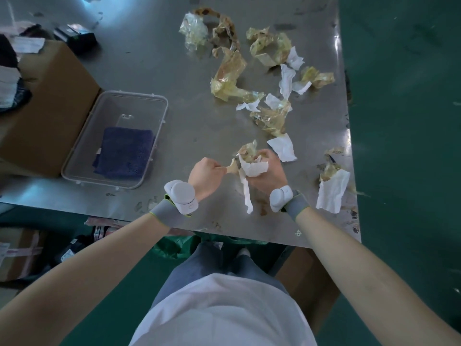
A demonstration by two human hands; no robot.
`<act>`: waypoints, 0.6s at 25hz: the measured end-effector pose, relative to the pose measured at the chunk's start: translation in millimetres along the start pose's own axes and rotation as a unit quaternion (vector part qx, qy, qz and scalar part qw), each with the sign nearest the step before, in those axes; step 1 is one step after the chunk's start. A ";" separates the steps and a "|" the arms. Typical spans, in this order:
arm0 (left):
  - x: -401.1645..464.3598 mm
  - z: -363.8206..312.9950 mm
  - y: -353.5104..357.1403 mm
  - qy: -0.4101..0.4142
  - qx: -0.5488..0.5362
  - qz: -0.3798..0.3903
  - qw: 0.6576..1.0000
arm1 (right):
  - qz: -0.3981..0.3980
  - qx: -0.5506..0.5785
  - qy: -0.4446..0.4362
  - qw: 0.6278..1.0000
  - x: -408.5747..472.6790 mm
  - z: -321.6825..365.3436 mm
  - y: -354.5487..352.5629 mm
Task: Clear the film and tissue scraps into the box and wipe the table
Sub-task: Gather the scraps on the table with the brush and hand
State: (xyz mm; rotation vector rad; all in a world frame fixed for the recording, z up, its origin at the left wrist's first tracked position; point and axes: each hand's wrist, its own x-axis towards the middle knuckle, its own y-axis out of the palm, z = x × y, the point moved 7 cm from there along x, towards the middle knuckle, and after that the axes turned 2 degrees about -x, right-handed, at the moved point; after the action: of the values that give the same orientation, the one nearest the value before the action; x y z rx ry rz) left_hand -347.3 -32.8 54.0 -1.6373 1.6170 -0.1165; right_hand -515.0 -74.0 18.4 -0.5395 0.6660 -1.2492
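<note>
Both grips clamped on one film-and-tissue wad (pixel 252 162): left hand (pixel 205 173), right hand (pixel 268 174).

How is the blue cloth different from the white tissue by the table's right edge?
The blue cloth is dark, fuzzy and neatly folded inside the clear box; the white tissue is thin, crumpled and lies loose on the metal table, partly under yellowish film. Neither is being held.

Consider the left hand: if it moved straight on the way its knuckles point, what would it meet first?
Probably the wad of tissue and film held in the right hand; the left hand already pinches a strip joined to it. Depth is unclear.
</note>
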 end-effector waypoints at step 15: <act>13.6 -83.9 45.1 0.114 0.034 0.063 0.991 | -0.249 0.007 0.086 0.965 -31.0 -56.9 -123.8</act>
State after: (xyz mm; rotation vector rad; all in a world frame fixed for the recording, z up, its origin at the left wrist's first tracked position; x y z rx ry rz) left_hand -429.6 -77.1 77.1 -1.5076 1.8631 -0.2987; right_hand -644.9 -74.1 70.2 -0.6128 0.6885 -1.7867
